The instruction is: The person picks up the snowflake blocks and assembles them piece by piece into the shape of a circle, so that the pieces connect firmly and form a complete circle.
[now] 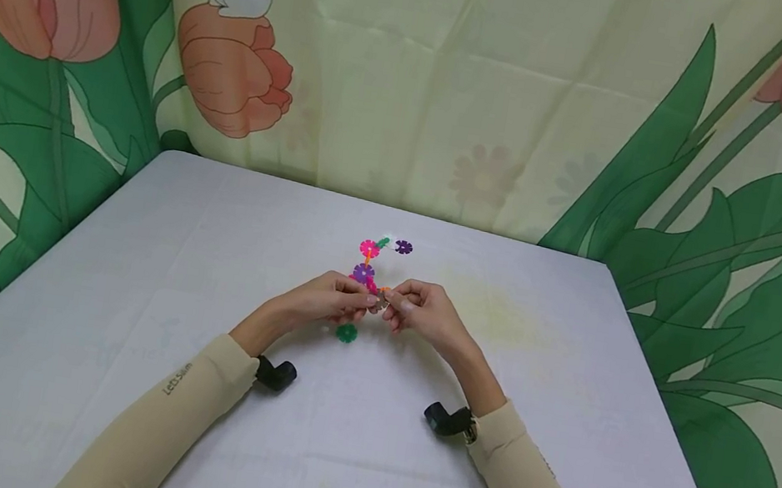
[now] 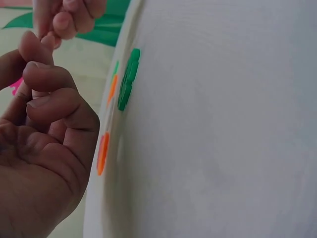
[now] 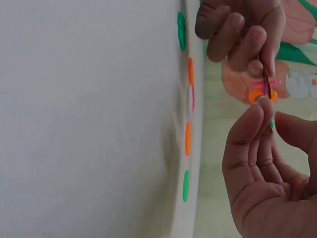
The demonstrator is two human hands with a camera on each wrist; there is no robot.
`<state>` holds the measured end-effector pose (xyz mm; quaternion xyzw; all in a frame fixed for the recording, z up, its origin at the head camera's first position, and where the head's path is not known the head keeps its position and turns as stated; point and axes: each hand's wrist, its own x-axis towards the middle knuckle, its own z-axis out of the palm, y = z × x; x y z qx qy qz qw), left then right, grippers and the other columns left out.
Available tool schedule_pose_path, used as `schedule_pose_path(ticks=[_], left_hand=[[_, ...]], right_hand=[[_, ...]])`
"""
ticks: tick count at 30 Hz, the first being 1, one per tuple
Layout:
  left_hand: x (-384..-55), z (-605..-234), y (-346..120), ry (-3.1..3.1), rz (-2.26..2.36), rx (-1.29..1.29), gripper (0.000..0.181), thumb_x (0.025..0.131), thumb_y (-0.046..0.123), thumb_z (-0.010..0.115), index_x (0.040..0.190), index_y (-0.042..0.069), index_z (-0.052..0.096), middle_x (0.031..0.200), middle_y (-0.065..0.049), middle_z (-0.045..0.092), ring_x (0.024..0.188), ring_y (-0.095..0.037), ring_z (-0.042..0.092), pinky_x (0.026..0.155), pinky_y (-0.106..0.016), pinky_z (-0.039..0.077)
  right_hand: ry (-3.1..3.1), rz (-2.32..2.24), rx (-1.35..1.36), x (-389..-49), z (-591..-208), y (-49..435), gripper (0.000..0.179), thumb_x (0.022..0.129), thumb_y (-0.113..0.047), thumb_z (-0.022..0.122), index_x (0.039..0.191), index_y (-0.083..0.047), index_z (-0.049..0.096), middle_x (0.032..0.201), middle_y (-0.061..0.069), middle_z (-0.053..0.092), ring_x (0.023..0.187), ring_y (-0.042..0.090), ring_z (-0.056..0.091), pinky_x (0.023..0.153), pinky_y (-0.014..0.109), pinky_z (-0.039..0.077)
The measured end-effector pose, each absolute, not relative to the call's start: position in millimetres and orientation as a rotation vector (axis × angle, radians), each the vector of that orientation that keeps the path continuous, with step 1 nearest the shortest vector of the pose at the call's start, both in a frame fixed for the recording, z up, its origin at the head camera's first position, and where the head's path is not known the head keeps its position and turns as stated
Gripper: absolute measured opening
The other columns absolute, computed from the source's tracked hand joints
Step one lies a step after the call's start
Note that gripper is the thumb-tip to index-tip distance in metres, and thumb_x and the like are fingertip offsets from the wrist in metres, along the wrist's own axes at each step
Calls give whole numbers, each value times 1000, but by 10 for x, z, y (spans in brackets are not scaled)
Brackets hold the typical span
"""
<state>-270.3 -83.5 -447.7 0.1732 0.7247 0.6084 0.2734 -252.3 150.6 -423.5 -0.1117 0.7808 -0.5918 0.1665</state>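
In the head view my left hand (image 1: 333,299) and right hand (image 1: 426,315) meet over the middle of the table. Between their fingertips is a thin brown notched disc (image 1: 379,302), seen edge-on as a brown disc (image 3: 268,83) in the right wrist view. The left hand pinches one side of it, and the right hand's curled fingertips grip the other. Just beyond the fingers, a purple notched disc (image 1: 364,273) and a pink disc (image 1: 369,248) appear in a row of pieces, partly hidden by the left hand. A green disc (image 1: 346,333) lies just below the left hand.
Past the hands, a small green piece (image 1: 383,242) and a dark purple disc (image 1: 403,247) continue the row on the white tabletop (image 1: 210,234). An orange disc (image 2: 103,153) lies on the table in the left wrist view. A tulip-printed curtain (image 1: 399,85) hangs behind the table.
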Motion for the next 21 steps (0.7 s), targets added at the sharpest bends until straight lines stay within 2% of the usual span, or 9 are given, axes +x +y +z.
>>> schedule_pose_path(ticks=[6, 10, 14, 18, 21], left_hand=[[-2738, -4458, -851, 1957, 1626, 459, 39, 108, 30, 63, 119, -7, 70, 74, 4, 61, 63, -11, 43, 57, -23, 33], [-2744, -4448, -863, 1959, 1628, 436, 37, 107, 28, 63, 120, -6, 70, 75, 4, 61, 63, -12, 43, 57, -23, 32], [-2746, -4444, -883, 1958, 1638, 401, 37, 107, 28, 64, 121, -5, 71, 77, 4, 62, 67, -11, 46, 58, -22, 33], [-2747, -4434, -913, 1966, 1638, 372, 38, 107, 29, 64, 122, -5, 72, 78, 4, 63, 70, -12, 48, 58, -21, 34], [-2746, -4424, -923, 1970, 1632, 366, 38, 107, 30, 64, 123, -4, 72, 79, 4, 64, 71, -11, 49, 59, -21, 35]], right_hand=[[2512, -1465, -239, -2615, -4214, 1712, 27, 106, -21, 66, 117, 4, 70, 89, 15, 76, 70, 15, 67, 70, 27, 61], [2690, -1251, -119, -2707, -4266, 1829, 24, 103, -20, 70, 119, -2, 70, 86, 12, 74, 68, 16, 67, 67, 26, 59], [2736, -1136, -85, -2809, -4324, 1852, 31, 102, -20, 71, 130, -6, 68, 83, 9, 71, 65, 16, 65, 64, 26, 58], [2764, -1022, -155, -2913, -4360, 1812, 41, 102, -24, 72, 140, -12, 67, 74, 4, 64, 59, 15, 59, 60, 26, 50], [2810, -918, -205, -2959, -4373, 1782, 41, 101, -24, 73, 140, -14, 69, 74, 4, 60, 61, 15, 55, 60, 27, 43]])
